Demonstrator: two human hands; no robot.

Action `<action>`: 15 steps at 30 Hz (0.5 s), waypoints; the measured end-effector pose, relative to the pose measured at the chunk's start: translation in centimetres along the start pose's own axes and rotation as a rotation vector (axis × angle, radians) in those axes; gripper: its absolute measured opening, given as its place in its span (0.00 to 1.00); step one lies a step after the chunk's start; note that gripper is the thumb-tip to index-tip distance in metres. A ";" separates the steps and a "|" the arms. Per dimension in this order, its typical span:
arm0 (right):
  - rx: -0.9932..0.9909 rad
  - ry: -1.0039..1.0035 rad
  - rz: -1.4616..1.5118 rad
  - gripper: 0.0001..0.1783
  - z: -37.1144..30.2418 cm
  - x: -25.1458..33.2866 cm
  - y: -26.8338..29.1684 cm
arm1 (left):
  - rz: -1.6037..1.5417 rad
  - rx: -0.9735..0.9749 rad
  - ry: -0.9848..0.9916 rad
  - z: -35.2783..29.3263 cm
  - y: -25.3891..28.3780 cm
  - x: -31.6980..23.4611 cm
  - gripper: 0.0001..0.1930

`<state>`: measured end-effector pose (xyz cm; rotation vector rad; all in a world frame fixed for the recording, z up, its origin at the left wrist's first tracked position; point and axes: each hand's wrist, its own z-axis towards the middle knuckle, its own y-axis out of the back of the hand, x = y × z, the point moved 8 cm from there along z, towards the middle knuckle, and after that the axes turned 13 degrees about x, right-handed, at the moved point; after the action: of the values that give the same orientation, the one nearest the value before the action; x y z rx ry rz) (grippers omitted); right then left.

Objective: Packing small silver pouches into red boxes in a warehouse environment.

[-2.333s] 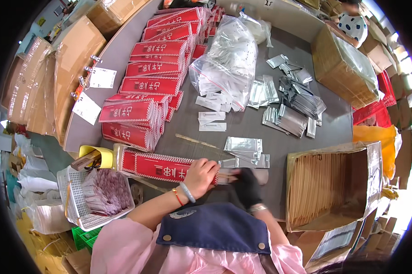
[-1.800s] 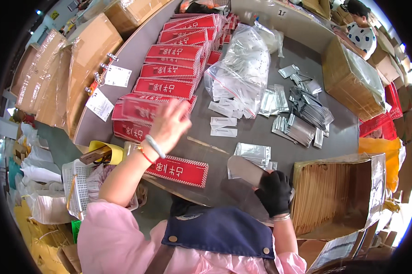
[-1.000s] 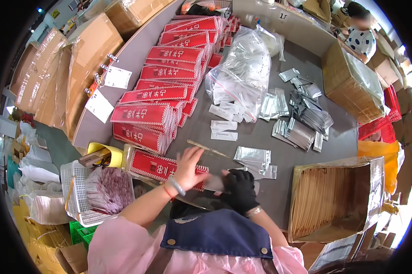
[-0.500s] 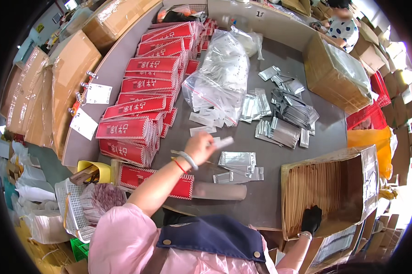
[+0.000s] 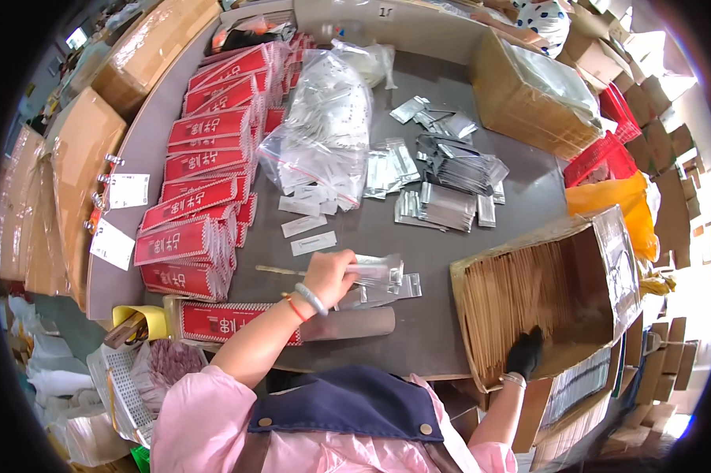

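Observation:
My left hand (image 5: 329,277), bare with a pale bracelet and a red cord at the wrist, is over the near middle of the grey table. Its fingers close on the edge of a silvery clear packet (image 5: 385,273); similar packets (image 5: 407,287) lie under and beside it. Small white sachets (image 5: 314,243) lie just beyond, spilling from a large clear zip bag (image 5: 324,106). My right hand (image 5: 524,353), in a black glove, is inside an open carton (image 5: 623,264), against a tight row of thin tan pieces (image 5: 501,303). Its fingertips are hard to make out.
Red printed packs (image 5: 186,201) are stacked along the left. Silvery packets (image 5: 454,177) lie heaped right of the zip bag. In front are a red pack (image 5: 237,319) and a clear sleeve (image 5: 348,323). A taped box (image 5: 533,94) stands far right; a white basket (image 5: 123,386) stands lower left.
My left hand has come nearer with the white sachet it held and now grips the silvery packet. The view has shifted, and my gloved right hand stays in the carton.

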<state>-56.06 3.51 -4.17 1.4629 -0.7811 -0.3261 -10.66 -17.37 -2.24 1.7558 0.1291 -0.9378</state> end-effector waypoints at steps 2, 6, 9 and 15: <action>-0.025 -0.105 0.621 0.18 0.2 -2.5 0.1 | -0.179 0.117 -0.039 -2.6 0.6 -1.1 0.10; 0.282 0.456 0.398 0.14 -3.8 14.4 1.1 | 0.156 0.199 0.033 -8.7 -1.0 -1.4 0.17; 0.558 0.829 0.262 0.14 -8.5 25.5 -1.0 | 0.113 -0.006 0.025 -10.9 1.0 -1.2 0.24; 0.693 1.171 -0.017 0.15 -12.3 29.2 -8.0 | 0.191 0.020 0.023 -13.9 1.1 0.4 0.35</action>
<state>-25.04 -6.80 -2.90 1.9314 0.1196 0.8336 -2.57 -6.20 -0.26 1.7636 -0.0328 -0.7829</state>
